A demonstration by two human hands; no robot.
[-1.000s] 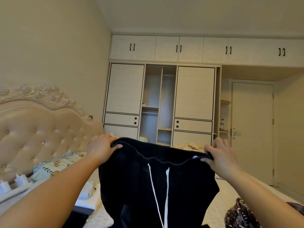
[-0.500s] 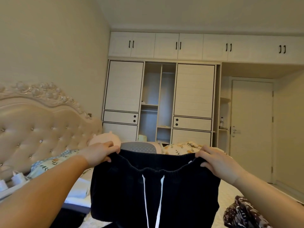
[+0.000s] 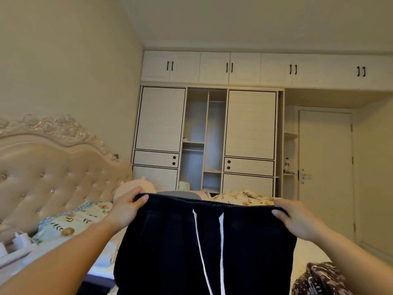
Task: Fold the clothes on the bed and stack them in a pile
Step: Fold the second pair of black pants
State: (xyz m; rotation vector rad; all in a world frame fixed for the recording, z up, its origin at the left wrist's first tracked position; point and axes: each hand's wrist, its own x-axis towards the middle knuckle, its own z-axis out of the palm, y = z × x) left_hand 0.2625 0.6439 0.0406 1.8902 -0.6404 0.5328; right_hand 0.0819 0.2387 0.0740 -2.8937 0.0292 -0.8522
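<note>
Head view shows left hand (image 3: 127, 206) and right hand (image 3: 297, 220) pinching black drawstring trousers (image 3: 204, 248) by the waistband; keeping that edge taut and level should help the legs hang aligned for folding.

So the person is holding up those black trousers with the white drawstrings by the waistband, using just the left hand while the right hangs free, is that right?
Not quite. Both hands hold them: in the head view the left hand grips one end of the waistband of the black trousers with white drawstrings, and the right hand grips the other end. The rest is right.
</note>
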